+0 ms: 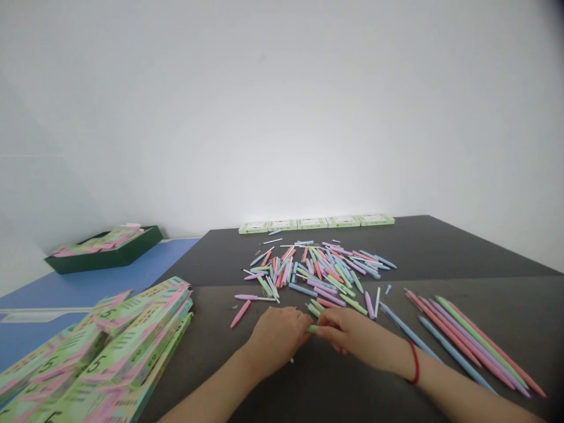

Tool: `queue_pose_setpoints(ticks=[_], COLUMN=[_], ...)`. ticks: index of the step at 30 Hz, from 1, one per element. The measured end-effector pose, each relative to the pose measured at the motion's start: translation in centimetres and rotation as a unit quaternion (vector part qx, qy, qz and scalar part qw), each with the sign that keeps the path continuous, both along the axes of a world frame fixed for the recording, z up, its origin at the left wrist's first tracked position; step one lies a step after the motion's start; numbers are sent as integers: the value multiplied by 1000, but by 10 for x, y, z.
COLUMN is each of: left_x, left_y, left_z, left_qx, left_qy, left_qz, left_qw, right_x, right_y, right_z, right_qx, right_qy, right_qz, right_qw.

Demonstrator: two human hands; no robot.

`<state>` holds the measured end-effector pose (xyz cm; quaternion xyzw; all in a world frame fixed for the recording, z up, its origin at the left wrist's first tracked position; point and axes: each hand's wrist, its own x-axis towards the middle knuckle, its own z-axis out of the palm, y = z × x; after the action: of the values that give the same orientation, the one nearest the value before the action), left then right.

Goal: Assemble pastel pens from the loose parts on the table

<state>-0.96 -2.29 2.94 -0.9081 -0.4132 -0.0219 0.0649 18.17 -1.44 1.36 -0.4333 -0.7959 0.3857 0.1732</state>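
Note:
Near the front of the dark table, my left hand [282, 332] and my right hand [346, 330] meet around a small green pen part [312, 329]. The fingers of both hands are closed on it, one hand at each end. A thin white tip shows just below my left hand. Beyond my hands lies a loose pile of pastel pen parts and white refills [308, 267], in pink, purple, blue and green. A short pink pen part [240, 314] lies to the left of my left hand.
Assembled-looking long pens [476, 343] lie side by side at the right. Stacked green and pink boxes [127, 346] fill the front left. A dark green tray [106, 258] of packets stands on a blue surface. Flat boxes [312, 223] line the table's back edge by the wall.

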Motion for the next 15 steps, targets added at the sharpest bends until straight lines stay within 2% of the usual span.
queue_pose_setpoints(ticks=[2,3,6,8,12,13,15], left_x=[0,0,1,1,0,0,-1], left_y=[1,1,1,0,0,0,0], left_z=[0,-1,-2,-2,-2,-2,-3], left_qx=[4,5,1,1,6,7,7], left_qy=[4,6,5,6,17,21,24], left_qz=[2,3,-7,-12,-6,-7,-16], left_qw=[1000,1000,1000,1000,1000,1000,1000], right_x=[-1,-1,-2,-2,-1,-1,-1], right_y=[0,0,0,0,-3,-4,-4], right_z=[1,0,-1,0,4,4,3], right_qx=[67,61,-50,-77,80,90,17], right_qy=[-15,-15,1,7,-40,-48,-28], right_qz=[-33,-38,-5,14,-24,-24,2], right_qw=[997,997,999,997,996,995,999])
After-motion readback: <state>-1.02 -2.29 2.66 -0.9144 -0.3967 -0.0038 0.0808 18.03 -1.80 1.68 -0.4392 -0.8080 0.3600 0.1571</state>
